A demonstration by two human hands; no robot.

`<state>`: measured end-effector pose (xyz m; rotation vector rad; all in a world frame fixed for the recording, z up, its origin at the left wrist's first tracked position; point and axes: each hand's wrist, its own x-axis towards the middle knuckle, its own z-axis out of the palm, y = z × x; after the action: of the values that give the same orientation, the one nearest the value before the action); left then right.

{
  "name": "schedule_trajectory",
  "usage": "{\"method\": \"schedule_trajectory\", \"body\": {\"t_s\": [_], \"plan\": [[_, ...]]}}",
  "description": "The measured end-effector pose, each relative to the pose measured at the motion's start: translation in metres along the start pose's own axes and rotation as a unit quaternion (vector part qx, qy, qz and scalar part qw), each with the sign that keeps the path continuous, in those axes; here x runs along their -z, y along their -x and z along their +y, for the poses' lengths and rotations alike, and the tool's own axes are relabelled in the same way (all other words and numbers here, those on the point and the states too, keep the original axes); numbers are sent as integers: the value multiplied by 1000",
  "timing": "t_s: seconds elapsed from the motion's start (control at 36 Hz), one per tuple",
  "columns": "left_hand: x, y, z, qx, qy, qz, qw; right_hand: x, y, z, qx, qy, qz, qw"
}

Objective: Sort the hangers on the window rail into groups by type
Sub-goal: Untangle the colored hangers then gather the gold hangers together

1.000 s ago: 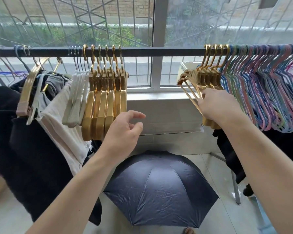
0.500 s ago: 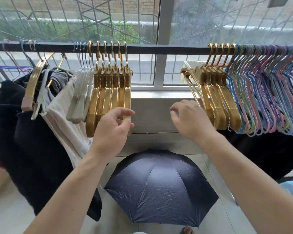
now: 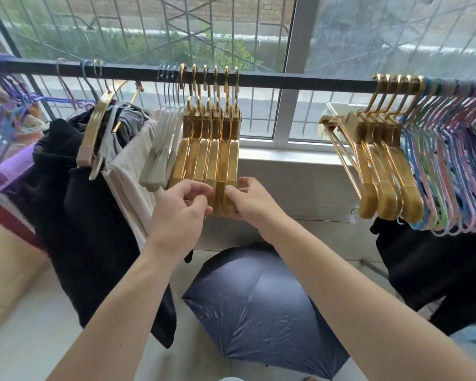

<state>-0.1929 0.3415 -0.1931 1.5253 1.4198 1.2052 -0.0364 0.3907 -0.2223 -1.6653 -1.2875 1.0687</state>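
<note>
A dark window rail [image 3: 300,81] runs across the view. Several gold hangers [image 3: 204,158] hang in a tight bunch at its middle, next to a few white hangers [image 3: 162,149]. My left hand [image 3: 182,207] and my right hand [image 3: 250,199] both grip the lower ends of this gold bunch from either side. A second group of gold hangers [image 3: 382,171] hangs to the right, apart from my hands. Beyond it, many thin coloured hangers [image 3: 451,166] crowd the rail's right end.
Dark and pale clothes [image 3: 88,204] hang on the rail at the left on mixed hangers. An open dark blue umbrella [image 3: 259,312] lies on the floor below my arms. Dark fabric [image 3: 437,270] hangs at the right. A window ledge [image 3: 286,155] runs behind.
My right hand left the right gold group and crossed left to the middle bunch. My left hand closed on that bunch's lower ends. The camera came closer.
</note>
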Motion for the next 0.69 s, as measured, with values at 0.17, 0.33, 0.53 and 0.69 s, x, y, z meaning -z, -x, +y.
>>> {"method": "schedule_trajectory", "body": {"t_s": [0.17, 0.33, 0.53, 0.69], "plan": [[1, 2, -2, 3, -5, -4, 1000, 0, -1, -4, 22, 20, 39, 999], [-3, 0, 3, 7, 18, -6, 1000, 7, 9, -12, 7, 23, 38, 999], [-3, -6, 6, 6, 35, -5, 999, 22, 30, -24, 60, 69, 110, 990], [-4, -8, 6, -5, 30, -18, 999, 39, 44, -27, 104, 160, 168, 967]]}}
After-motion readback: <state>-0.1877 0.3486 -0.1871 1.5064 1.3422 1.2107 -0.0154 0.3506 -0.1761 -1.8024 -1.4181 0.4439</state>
